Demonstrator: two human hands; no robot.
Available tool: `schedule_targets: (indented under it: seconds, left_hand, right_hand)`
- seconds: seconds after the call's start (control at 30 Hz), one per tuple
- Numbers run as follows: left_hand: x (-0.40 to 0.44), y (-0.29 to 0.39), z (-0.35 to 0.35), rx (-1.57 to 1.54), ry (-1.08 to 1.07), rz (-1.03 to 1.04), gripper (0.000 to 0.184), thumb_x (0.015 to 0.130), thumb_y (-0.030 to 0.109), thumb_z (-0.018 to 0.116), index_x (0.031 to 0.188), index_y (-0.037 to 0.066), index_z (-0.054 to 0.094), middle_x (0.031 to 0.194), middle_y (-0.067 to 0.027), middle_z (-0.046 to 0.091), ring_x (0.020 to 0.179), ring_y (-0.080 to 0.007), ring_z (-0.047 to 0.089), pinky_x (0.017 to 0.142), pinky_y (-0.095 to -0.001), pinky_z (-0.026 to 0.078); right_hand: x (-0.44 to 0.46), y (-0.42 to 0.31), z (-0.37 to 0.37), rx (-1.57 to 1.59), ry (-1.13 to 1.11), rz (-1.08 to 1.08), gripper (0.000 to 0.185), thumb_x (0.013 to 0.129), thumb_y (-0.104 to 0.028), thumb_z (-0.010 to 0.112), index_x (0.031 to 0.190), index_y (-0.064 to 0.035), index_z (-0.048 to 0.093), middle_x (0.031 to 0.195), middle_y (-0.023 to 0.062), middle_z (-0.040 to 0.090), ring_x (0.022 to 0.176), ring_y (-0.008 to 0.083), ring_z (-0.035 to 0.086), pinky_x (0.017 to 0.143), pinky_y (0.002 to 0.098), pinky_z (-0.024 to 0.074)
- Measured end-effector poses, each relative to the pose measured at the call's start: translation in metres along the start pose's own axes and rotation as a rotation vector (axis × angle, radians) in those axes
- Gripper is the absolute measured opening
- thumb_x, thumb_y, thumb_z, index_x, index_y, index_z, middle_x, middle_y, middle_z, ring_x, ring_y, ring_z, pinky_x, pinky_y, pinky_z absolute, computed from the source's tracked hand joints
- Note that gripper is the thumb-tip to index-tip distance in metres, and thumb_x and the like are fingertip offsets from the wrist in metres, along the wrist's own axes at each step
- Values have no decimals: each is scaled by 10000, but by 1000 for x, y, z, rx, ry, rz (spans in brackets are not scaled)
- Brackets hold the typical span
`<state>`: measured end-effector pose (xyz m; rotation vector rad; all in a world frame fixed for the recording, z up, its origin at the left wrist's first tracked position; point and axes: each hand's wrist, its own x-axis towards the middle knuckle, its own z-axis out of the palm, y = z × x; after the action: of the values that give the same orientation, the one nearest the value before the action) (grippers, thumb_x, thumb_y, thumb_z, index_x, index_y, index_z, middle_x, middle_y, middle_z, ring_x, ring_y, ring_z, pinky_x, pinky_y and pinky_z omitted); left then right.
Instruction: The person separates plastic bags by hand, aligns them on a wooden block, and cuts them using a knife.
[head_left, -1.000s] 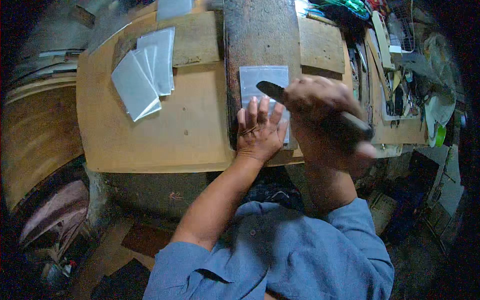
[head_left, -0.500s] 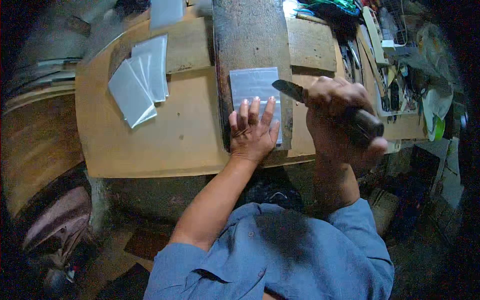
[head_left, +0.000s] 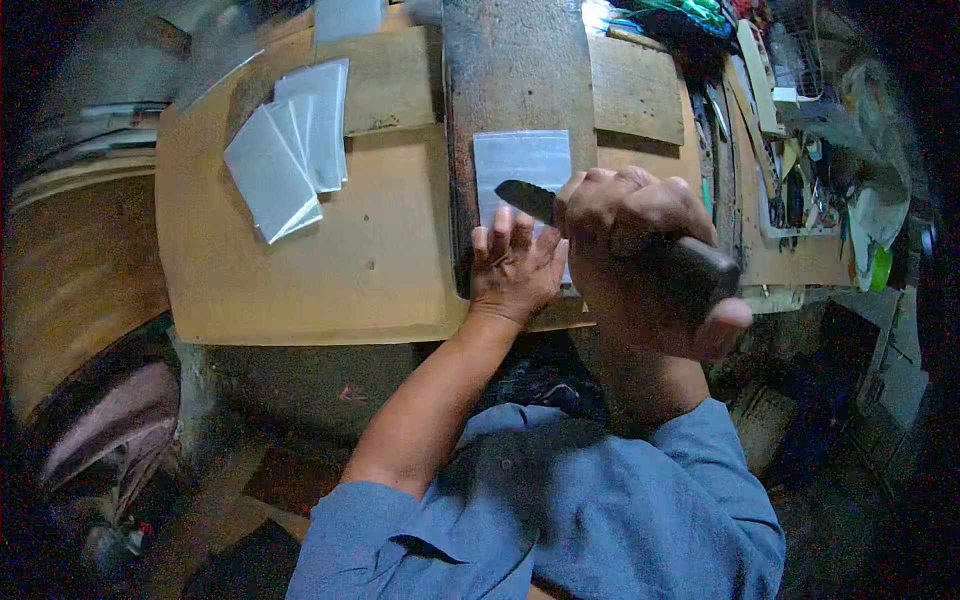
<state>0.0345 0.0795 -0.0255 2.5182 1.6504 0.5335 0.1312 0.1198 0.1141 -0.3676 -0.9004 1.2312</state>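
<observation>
Left hand (head_left: 515, 280): spread, pressed on plastic sheet (head_left: 515, 150)
Right hand (head_left: 640, 225): gripping knife (head_left: 535, 203)
Blade (head_left: 518, 194): fingers' (head_left: 503, 228) twelve o'clock; needs clearance

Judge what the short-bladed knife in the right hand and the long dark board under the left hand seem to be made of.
Short dark-bladed knife: blade probably metal, dull and darkened; its thick dark handle could be wood or plastic, too shadowed to tell.

Long dark board: looks like wood, worn and stained, judging by its mottled brown surface and rough, darkened edge.
</observation>
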Motion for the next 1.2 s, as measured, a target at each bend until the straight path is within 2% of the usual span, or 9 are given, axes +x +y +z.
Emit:
schedule_targets:
  seconds: [0.17,0.2,0.37,0.5,0.53,0.63,0.77,0.8,1.2]
  left_hand:
    - [2,-4,1,-20,104,30,290,729,344,614,875,93,620,1075,-100,446,1091,-296,372,850,-449,320]
    - [0,-4,-2,-55,-39,4,309,730,345,616,950,128,616,1099,-91,439,1088,-296,371,837,-453,327]
    - [2,-2,-4,34,64,35,343,767,367,597,1072,211,582,1150,-73,440,1106,-291,367,845,-455,325]
    - [3,1,-2,11,32,3,377,797,378,578,1147,242,533,1170,-65,443,1120,-285,366,848,-460,325]
    - [3,0,-1,23,45,16,415,795,380,580,1184,250,517,1171,-67,441,1118,-279,369,854,-459,322]
    - [4,2,-6,15,42,7,442,791,381,583,1208,252,512,1170,-64,440,1110,-270,373,855,-446,321]
    - [7,2,-5,25,46,10,477,784,383,591,1236,255,504,1168,-59,439,1105,-263,373,854,-431,319]
    - [6,3,-8,42,53,15,486,780,382,597,1241,257,505,1164,-57,439,1102,-261,374,853,-426,318]
    - [-13,5,-5,-2,89,77,463,760,322,638,1211,254,559,1120,-27,473,1063,-230,424,808,-407,343]
  right_hand:
    - [1,14,5,-156,113,214,819,608,-790,599,915,-36,518,830,75,489,740,217,447,718,378,367]
    - [1,16,4,-214,146,260,823,595,-790,610,912,-36,513,841,71,492,747,217,450,729,377,367]
    - [0,3,-1,87,-21,31,686,712,-671,596,896,-14,534,800,110,475,737,237,443,739,386,368]
    - [-1,0,-14,-270,86,140,682,697,-687,595,867,-31,520,756,76,424,716,216,404,702,365,346]
    - [-6,1,-15,-81,201,82,705,698,-687,591,865,-7,509,768,83,431,726,223,408,705,370,350]
    - [-7,-6,-20,65,106,11,716,701,-673,596,870,14,490,802,86,439,749,230,412,702,364,353]
    - [-1,-11,-26,-221,186,87,685,674,-679,625,838,-28,488,785,69,428,731,218,403,674,336,333]
    - [-2,-12,-22,-50,272,23,697,680,-691,604,822,-19,485,760,67,419,715,213,399,662,336,326]
    - [-8,-20,-40,-331,154,-10,750,729,-741,504,875,-5,512,714,69,411,658,205,401,585,344,330]
